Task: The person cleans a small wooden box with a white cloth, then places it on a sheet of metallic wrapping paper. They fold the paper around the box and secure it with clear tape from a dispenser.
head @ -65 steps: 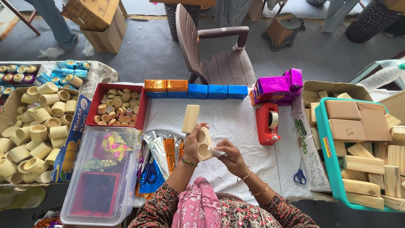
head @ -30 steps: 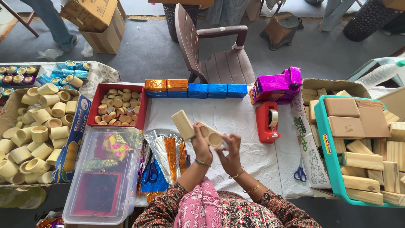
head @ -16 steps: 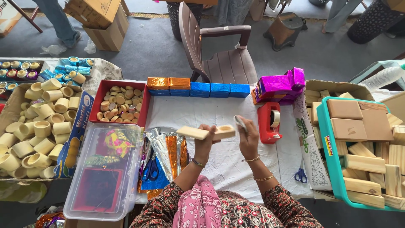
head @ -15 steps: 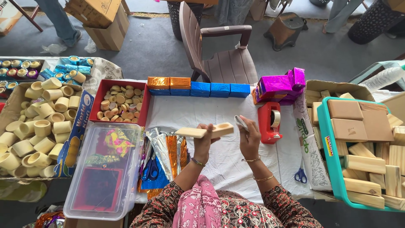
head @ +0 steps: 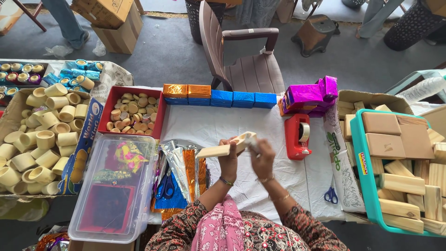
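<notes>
My left hand point(head: 228, 160) grips two pale wooden blocks point(head: 226, 146), held together end to end and lying level above the white cloth point(head: 200, 125). My right hand point(head: 263, 157) is closed at their right end, fingers pressed on the end block; a bit of clear tape may be there, I cannot tell. A red tape dispenser point(head: 298, 136) stands just right of my hands.
Foil-wrapped blocks, orange point(head: 187, 91), blue point(head: 241, 99) and purple point(head: 309, 95), line the far edge. A red tray of wooden discs point(head: 134, 112), a box of wooden cups point(head: 39, 135), a clear plastic bin point(head: 114, 186), foil sheets point(head: 183, 169), blue scissors point(head: 331, 195), a teal crate of blocks point(head: 399, 172).
The two blocks went from upright to lying level and joined. My right hand reached toward the dispenser and came back to the blocks' right end.
</notes>
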